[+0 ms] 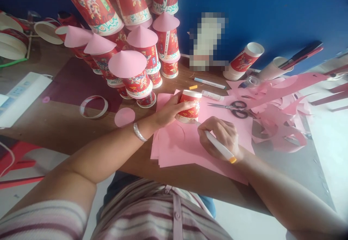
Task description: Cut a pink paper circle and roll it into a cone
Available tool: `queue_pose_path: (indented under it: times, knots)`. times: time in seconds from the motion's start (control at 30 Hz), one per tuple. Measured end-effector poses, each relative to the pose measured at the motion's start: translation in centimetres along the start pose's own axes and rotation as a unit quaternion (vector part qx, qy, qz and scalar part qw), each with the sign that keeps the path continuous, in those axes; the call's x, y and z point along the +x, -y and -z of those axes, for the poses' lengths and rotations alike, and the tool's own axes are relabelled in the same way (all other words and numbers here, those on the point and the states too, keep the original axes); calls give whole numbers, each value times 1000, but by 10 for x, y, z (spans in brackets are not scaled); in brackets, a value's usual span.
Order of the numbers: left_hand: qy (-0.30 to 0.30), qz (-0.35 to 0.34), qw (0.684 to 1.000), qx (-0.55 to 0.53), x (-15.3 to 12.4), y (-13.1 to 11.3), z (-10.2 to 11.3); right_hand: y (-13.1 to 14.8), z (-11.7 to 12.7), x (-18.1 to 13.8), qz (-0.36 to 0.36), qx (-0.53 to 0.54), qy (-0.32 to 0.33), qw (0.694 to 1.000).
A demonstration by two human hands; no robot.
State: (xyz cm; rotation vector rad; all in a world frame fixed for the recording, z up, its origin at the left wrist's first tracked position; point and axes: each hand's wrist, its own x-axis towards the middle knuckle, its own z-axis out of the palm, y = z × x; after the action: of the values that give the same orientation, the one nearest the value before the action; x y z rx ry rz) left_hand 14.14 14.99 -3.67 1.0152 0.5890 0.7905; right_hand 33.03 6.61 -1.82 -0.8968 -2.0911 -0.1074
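My left hand [173,110] grips a red printed paper cup [191,104], its fingers wrapped round the side. The cup stands on a stack of pink paper sheets [176,149], on which a curved line shows at the cup's lower left. In my right hand [221,135] is a white marker pen [217,144] with an orange end; its tip is at the cup's lower edge. Behind the cup lie a yellow cap [193,87] and a glue stick [212,95]. Scissors [231,107] with black handles rest open on the paper, right of the cup.
Several stacked red cups with pink paper cones [127,64] stand at the back left. A cup ring [94,107] and a pink disc [124,117] lie left. Pink scraps [288,124], a tilted cup stack [244,60] and a pen cup [276,69] are right. A blue panel [272,8] rises behind.
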Motion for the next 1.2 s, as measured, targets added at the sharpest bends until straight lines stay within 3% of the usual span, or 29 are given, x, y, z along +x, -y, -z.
queue_pose_path:
  times: [1.0, 1.2]
  knots:
    - [-5, 5, 1000, 13, 0, 0, -2, 0, 3, 0, 8, 43, 13, 999]
    - [1, -31, 999, -5, 1, -1, -2, 2, 7, 3, 16, 88, -1, 996]
